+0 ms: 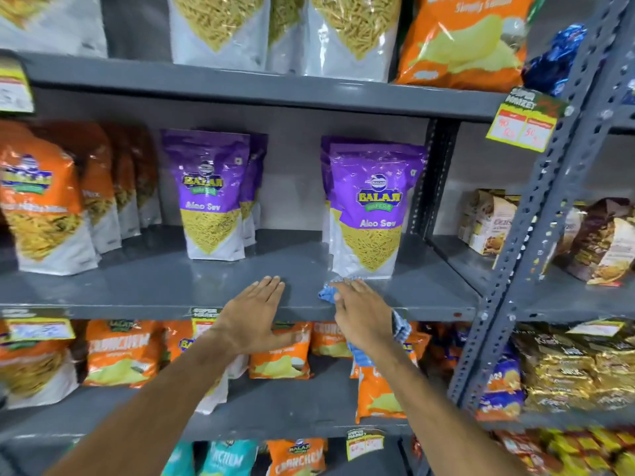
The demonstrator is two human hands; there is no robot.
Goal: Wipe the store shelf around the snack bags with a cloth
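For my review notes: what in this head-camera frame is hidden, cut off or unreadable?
- Cloth: mostly covered by the right hand; only blue edges show, so its size and fold are unknown.
- Left hand: flat at the shelf edge; contact underneath not visible.
- Price tag: figures blurred.
- Rear purple bags: hidden behind the front purple bag; count unclear.
- Top-row bags: cut off by the upper edge.

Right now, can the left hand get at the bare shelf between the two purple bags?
Probably yes. The left hand lies flat at the shelf front edge, and the strip between the left purple bag and the right purple bag is open straight ahead.
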